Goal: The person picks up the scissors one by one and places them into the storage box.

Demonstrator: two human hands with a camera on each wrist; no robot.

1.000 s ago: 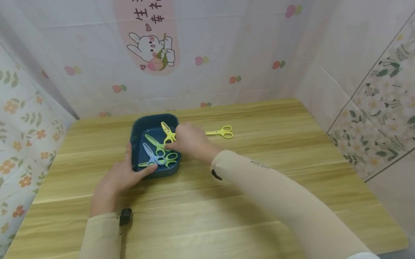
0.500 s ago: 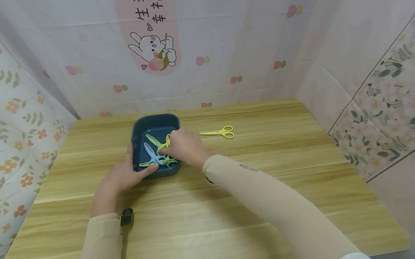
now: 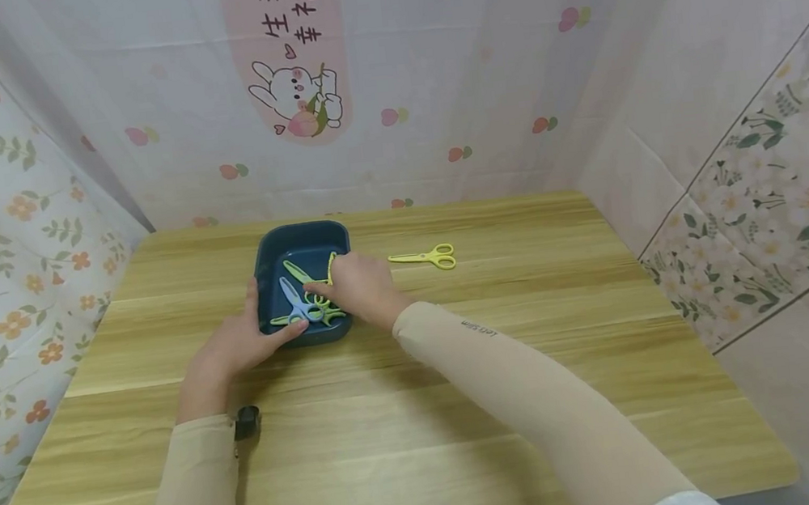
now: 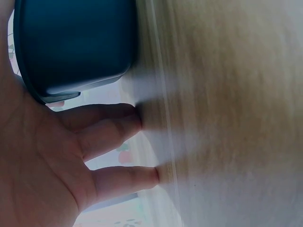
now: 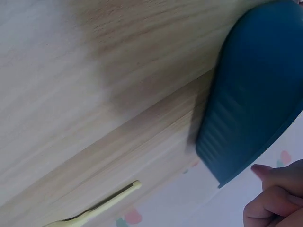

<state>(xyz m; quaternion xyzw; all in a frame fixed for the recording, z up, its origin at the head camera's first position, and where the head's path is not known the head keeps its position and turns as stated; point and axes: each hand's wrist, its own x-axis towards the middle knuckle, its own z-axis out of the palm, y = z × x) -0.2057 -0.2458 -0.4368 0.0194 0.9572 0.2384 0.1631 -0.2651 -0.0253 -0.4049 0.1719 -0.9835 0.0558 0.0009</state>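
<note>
So I've got a wood-look table [image 3: 463,409] in front of me, and the dark blue box [image 3: 304,243] sits on it close to the back edge, over toward the back left corner. My left hand [image 3: 237,342] is pretty much spread against the box's near left corner, fingers straight along the outside of the left wall, thumb laid over the near rim. My right hand [image 3: 364,285] is over the box's right edge, fingers curled around a yellow pair [image 3: 332,264], and only a bit of that sticks out past my knuckles. The other yellow scissors [image 3: 412,259] lie on the table, right of the box, nearish the back edge, handles pointing right. Inside the box, one green pair [image 3: 298,274] angles toward the back left corner, a second green pair [image 3: 280,320] lies along the near edge, and the blue pair [image 3: 290,293] is partly on top of that one, handles by my left thumb.
</note>
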